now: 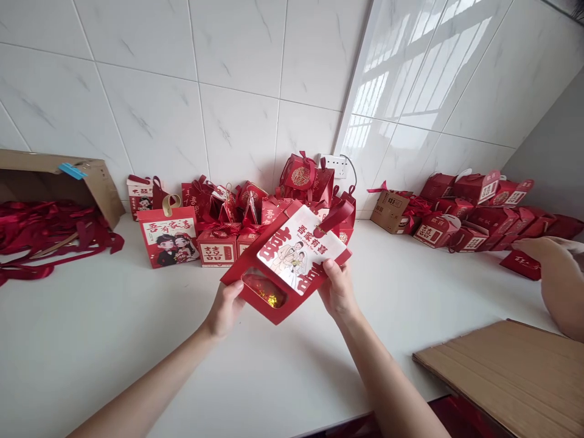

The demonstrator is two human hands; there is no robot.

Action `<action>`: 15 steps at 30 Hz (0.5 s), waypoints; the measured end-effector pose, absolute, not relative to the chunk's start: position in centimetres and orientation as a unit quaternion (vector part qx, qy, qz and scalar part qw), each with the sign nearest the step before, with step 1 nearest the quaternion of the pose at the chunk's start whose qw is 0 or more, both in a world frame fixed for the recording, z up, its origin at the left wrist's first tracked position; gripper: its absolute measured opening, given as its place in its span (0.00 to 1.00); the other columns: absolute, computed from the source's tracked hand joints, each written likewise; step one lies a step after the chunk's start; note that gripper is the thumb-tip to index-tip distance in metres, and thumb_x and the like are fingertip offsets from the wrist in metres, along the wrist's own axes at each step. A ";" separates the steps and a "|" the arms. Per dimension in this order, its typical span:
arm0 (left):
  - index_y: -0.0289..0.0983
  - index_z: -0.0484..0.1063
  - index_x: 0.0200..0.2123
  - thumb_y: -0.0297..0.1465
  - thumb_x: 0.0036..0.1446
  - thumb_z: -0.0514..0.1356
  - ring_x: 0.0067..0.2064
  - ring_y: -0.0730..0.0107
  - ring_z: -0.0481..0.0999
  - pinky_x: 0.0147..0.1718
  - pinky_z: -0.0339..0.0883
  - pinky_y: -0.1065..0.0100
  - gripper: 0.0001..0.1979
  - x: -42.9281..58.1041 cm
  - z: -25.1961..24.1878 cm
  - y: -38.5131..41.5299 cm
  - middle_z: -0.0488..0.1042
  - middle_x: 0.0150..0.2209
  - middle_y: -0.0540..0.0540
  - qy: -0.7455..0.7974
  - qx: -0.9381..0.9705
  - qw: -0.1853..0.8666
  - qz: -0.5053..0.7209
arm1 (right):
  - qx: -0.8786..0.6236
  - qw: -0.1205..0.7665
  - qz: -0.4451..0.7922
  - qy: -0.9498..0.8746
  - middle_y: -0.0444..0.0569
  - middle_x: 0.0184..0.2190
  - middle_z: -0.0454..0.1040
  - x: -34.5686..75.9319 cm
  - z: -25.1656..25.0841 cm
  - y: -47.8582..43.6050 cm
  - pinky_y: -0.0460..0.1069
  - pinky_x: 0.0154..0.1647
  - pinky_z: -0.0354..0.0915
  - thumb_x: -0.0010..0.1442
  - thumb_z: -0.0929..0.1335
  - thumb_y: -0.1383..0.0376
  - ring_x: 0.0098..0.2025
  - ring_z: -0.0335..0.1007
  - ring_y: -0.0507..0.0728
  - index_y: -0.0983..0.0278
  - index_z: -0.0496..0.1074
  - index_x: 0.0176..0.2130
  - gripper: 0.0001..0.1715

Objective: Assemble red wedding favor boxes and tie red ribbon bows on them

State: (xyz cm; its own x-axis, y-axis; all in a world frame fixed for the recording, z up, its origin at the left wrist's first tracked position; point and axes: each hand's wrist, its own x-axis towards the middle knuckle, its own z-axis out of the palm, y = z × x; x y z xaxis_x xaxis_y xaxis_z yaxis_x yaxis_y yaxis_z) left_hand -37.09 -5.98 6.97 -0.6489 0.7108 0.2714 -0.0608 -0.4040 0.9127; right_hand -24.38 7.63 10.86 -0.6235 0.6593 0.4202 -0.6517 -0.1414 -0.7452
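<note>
A red gift box (269,261) with a white printed card, a clear window and a dark red ribbon loop is held tilted above the white table. My left hand (225,307) grips its lower left edge, thumb in front by the window. On its right side, my right hand (338,289) pinches the edge with the thumb on the card. Gold and red contents show through the window. Behind it stand a red box with a cartoon couple (170,240) and several other red boxes (219,246). The fingers behind the box are hidden.
At the left lies an open cardboard box (103,188) spilling red ribbons (55,222). More red boxes (479,213) are stacked at the right, where another person's arm (561,286) reaches in. A cardboard flap (511,365) covers the lower right; a power strip (335,165) sits by the tiled wall.
</note>
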 end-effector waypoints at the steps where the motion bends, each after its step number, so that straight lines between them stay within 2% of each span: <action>1: 0.39 0.70 0.48 0.48 0.47 0.58 0.45 0.50 0.76 0.39 0.73 0.56 0.27 -37.0 7.0 -6.0 0.77 0.42 0.43 0.490 0.347 0.234 0.765 | -0.019 0.437 0.758 -0.484 0.49 0.40 0.79 -24.4 10.9 7.7 0.59 0.47 0.71 0.46 0.75 0.53 0.43 0.75 0.63 0.61 0.76 0.39 0.22; 5: 0.41 0.65 0.49 0.48 0.48 0.61 0.49 0.53 0.74 0.43 0.71 0.58 0.27 -36.8 7.4 -6.2 0.73 0.48 0.43 0.517 0.399 0.105 0.750 | -0.080 0.429 0.779 -0.450 0.48 0.45 0.77 -24.9 10.6 7.8 0.54 0.48 0.70 0.54 0.71 0.54 0.45 0.74 0.59 0.62 0.75 0.40 0.17; 7: 0.43 0.61 0.53 0.45 0.47 0.63 0.50 0.54 0.72 0.46 0.69 0.57 0.31 -36.7 7.4 -6.3 0.70 0.52 0.41 0.522 0.457 0.042 0.719 | -0.107 0.409 0.809 -0.409 0.47 0.45 0.77 -25.4 10.2 7.8 0.50 0.45 0.71 0.56 0.70 0.55 0.45 0.74 0.56 0.61 0.74 0.41 0.16; 9: 0.44 0.54 0.60 0.40 0.47 0.65 0.53 0.53 0.69 0.49 0.67 0.54 0.38 -36.5 7.3 -6.4 0.65 0.55 0.39 0.527 0.536 -0.022 0.660 | -0.138 0.375 0.842 -0.363 0.45 0.40 0.79 -25.8 9.7 7.6 0.47 0.38 0.72 0.57 0.69 0.56 0.40 0.75 0.54 0.61 0.74 0.38 0.13; 11: 0.44 0.46 0.64 0.35 0.47 0.65 0.57 0.50 0.65 0.52 0.65 0.51 0.44 -36.3 7.1 -6.5 0.61 0.58 0.36 0.534 0.599 -0.076 0.592 | -0.148 0.305 0.875 -0.345 0.45 0.31 0.79 -26.2 9.4 7.3 0.47 0.30 0.72 0.57 0.68 0.57 0.32 0.75 0.54 0.63 0.74 0.34 0.11; 13: 0.43 0.41 0.66 0.35 0.48 0.64 0.59 0.48 0.61 0.53 0.63 0.50 0.47 -35.9 7.1 -6.6 0.57 0.59 0.34 0.542 0.622 -0.096 0.557 | -0.131 0.215 0.904 -0.347 0.45 0.24 0.77 -26.5 9.2 6.6 0.48 0.25 0.71 0.57 0.68 0.57 0.26 0.72 0.55 0.64 0.73 0.30 0.13; 15: 0.43 0.40 0.66 0.39 0.49 0.64 0.59 0.47 0.60 0.53 0.63 0.49 0.47 -35.6 7.2 -6.7 0.56 0.59 0.35 0.543 0.619 -0.092 0.560 | -0.112 0.172 0.916 -0.344 0.43 0.20 0.75 -26.6 9.2 5.8 0.47 0.23 0.70 0.57 0.68 0.57 0.22 0.69 0.53 0.64 0.73 0.27 0.14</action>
